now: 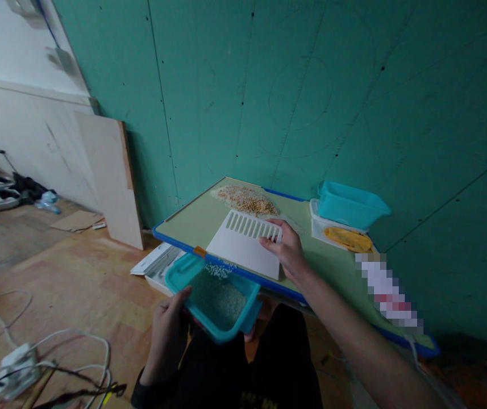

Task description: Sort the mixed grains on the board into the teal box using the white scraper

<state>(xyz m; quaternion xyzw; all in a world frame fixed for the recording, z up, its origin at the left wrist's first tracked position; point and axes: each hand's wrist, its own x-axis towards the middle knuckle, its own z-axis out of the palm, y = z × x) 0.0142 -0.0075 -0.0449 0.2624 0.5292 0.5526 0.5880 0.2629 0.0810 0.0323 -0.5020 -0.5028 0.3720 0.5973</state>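
Note:
My left hand grips the near left corner of a teal plastic box held just below the table's front edge. The box holds pale small grains. My right hand rests on a white plastic scraper with slots along its far edge, fingers closed on its right side. The scraper lies flat on the green tabletop, reaching the blue rim. A few white grains fall from the edge into the box. A heap of yellow-brown grains lies at the table's back.
At the table's right stand a teal tub and a white tray with something yellow. A white flat object lies on the floor under the table. Cables and a power strip lie at the left. A wooden board leans on the green wall.

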